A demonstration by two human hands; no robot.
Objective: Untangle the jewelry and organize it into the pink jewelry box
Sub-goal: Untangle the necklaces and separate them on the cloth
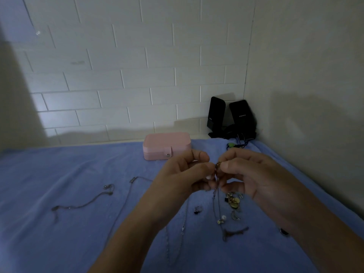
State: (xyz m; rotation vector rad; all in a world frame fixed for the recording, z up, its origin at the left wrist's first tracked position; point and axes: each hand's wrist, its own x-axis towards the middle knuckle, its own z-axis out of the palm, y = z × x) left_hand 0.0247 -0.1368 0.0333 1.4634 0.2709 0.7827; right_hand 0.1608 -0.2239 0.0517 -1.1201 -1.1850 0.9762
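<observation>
Box: pink jewelry box (167, 145), smooth, rounded, snapped closed, on wrinkled blue cloth (78, 223).
Grip: left hand (183, 174) and right hand (242, 174), just before the box, fingertips pinched on one thin metal chain (217, 203), dangling.

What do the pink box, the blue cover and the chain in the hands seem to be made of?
The pink jewelry box: probably faux leather, matte, with a strap and shiny snap. The blue cover: soft fabric, dull and creased. The chain, pinched by the left hand and right hand: thin metal, perhaps gold-toned; dim light leaves this open.
</observation>
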